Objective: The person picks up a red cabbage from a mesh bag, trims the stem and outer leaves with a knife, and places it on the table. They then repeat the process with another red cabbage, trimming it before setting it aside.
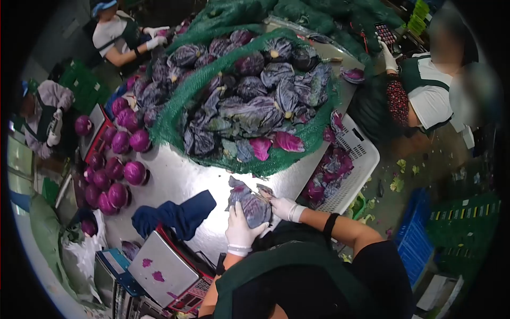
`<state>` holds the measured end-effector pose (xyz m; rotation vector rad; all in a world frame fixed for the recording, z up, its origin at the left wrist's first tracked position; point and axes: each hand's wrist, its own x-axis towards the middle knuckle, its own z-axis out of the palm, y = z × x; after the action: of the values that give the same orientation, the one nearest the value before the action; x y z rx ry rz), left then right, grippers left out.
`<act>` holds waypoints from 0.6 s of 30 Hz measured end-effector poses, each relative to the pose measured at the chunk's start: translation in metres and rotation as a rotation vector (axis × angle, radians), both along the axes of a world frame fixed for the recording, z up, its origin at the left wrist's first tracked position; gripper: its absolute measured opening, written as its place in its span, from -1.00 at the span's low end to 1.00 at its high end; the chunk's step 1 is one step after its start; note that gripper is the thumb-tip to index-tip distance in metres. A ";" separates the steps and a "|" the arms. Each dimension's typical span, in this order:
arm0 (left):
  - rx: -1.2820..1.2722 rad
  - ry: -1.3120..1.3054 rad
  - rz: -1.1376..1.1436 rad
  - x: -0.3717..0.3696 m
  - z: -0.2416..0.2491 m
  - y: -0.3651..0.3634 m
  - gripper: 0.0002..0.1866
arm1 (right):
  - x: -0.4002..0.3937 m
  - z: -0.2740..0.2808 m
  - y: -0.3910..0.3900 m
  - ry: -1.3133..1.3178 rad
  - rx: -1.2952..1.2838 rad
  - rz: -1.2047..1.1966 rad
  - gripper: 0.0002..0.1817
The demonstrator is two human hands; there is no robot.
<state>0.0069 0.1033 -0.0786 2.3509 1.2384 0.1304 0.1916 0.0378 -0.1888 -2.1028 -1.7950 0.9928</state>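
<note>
Two white-gloved hands meet over a steel table point(170, 173) with a purple cabbage point(256, 211) between them. The left hand point(240, 229) is cupped against the cabbage's near left side, thumb and fingers apart, gripping it. The right hand point(286, 208) has its fingers bent at the cabbage's right edge; I cannot tell how far they are closed, or whether they pinch a leaf or something else.

Just beyond both hands lies a large green net point(241, 167), opened wide and heaped with dark, leafy cabbages, with brighter purple leaves at its near edge. Past the right hand, a white crate point(366, 159) with slotted sides holds loose purple leaves. Farther out to the right stand a blue crate point(414, 234) and stacked green crates point(467, 228); their contents are unclear.

Left of the left hand, a blue cloth point(178, 215) lies crumpled, and beyond it sits a group of smooth, bright cabbages point(120, 142). Nearer the body, a scale point(175, 260) carries leaf scraps on its pan. Farther left, one cabbage shows at the mouth of a white bag point(87, 252).
</note>
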 end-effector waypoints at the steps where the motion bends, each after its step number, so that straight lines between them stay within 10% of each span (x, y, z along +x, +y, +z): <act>1: -0.011 -0.121 0.017 -0.011 -0.007 0.000 0.12 | -0.006 0.006 -0.001 0.120 0.103 -0.089 -0.58; 4: -0.174 -0.348 0.082 -0.028 -0.025 0.005 0.07 | -0.003 0.088 0.011 0.650 -0.266 -0.329 -0.33; 6: -0.626 -0.937 0.176 -0.026 -0.032 0.012 0.03 | -0.003 0.057 0.012 0.419 0.447 -0.130 -0.31; 10: -0.331 -0.613 -0.002 -0.021 -0.033 0.017 -0.06 | 0.005 0.098 0.003 0.574 0.226 -0.078 -0.41; 18: -0.366 -0.494 -0.061 -0.013 -0.015 0.005 0.08 | -0.025 0.122 -0.004 0.042 0.434 -0.020 -0.53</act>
<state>-0.0060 0.1078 -0.0938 1.8838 0.8630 0.4007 0.1662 0.0343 -0.0665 -1.8126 -1.7709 0.5693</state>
